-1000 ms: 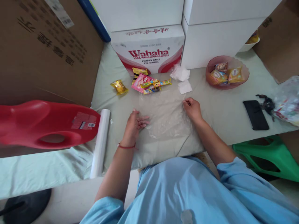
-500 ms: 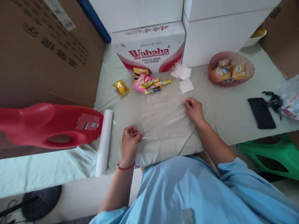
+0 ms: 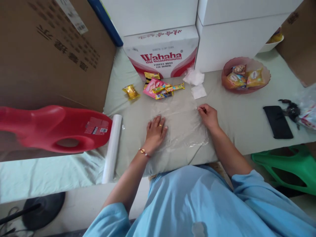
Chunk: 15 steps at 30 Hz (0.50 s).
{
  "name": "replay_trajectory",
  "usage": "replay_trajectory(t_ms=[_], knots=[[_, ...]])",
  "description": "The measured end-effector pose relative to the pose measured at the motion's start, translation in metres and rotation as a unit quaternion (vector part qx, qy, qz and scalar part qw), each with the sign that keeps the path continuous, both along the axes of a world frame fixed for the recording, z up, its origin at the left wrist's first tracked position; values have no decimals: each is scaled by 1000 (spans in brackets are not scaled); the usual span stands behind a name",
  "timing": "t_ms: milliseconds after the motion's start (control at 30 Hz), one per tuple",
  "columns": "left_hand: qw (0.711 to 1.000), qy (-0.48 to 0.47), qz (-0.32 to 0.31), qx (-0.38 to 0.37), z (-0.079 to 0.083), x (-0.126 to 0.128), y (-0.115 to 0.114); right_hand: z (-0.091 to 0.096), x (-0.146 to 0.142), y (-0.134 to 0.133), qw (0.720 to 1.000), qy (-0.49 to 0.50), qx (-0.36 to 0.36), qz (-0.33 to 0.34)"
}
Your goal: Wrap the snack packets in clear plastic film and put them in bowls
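A clear plastic sheet (image 3: pixel 184 126) lies flat on the grey-green table cover (image 3: pixel 237 121) in front of me. My left hand (image 3: pixel 155 131) rests palm down on the sheet's left side, fingers stretched out. My right hand (image 3: pixel 208 115) sits at the sheet's upper right corner, fingers curled and pinching its edge. A roll of clear film (image 3: pixel 113 146) lies to the left of the sheet. Just beyond the sheet is a small heap of snack packets (image 3: pixel 160 88), with one yellow packet (image 3: pixel 130 92) apart to the left.
A red plastic jug (image 3: pixel 56 128) lies on its side at the left. Cardboard boxes and a Wahaha carton (image 3: pixel 161 51) line the back. A pink bowl of snacks (image 3: pixel 245 76), white tissues (image 3: pixel 195 79), a black phone (image 3: pixel 277 121), keys and a plastic bag are at right. A green stool (image 3: pixel 283 168) stands below.
My left hand let go of the sheet's lower left edge, moved up and right, and now lies flat on the sheet. My right hand stayed at the upper right corner.
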<state>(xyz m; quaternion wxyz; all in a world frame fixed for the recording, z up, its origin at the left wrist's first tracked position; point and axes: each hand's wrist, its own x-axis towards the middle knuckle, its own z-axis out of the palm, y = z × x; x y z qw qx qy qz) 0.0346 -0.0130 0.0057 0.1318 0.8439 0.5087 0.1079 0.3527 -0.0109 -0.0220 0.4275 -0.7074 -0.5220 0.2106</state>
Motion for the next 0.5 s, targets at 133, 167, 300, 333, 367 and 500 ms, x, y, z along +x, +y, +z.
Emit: replay_trajectory(t_ms=[133, 167, 300, 333, 367, 500], knots=[[995, 94, 7, -13, -15, 10, 2, 23, 8, -17, 989, -130, 42, -50], [995, 101, 7, -12, -15, 10, 1, 31, 2, -23, 985, -158, 62, -34], [994, 111, 7, -14, -8, 10, -2, 48, -55, -48, 947, -230, 87, 207], [993, 113, 8, -16, -7, 10, -2, 46, -69, -55, 927, -245, 71, 274], [993, 114, 9, -18, -6, 10, -2, 40, -79, -61, 910, -259, 47, 319], [993, 118, 19, -21, -8, 11, -1, 9, -60, -84, 911, -304, -60, 272]])
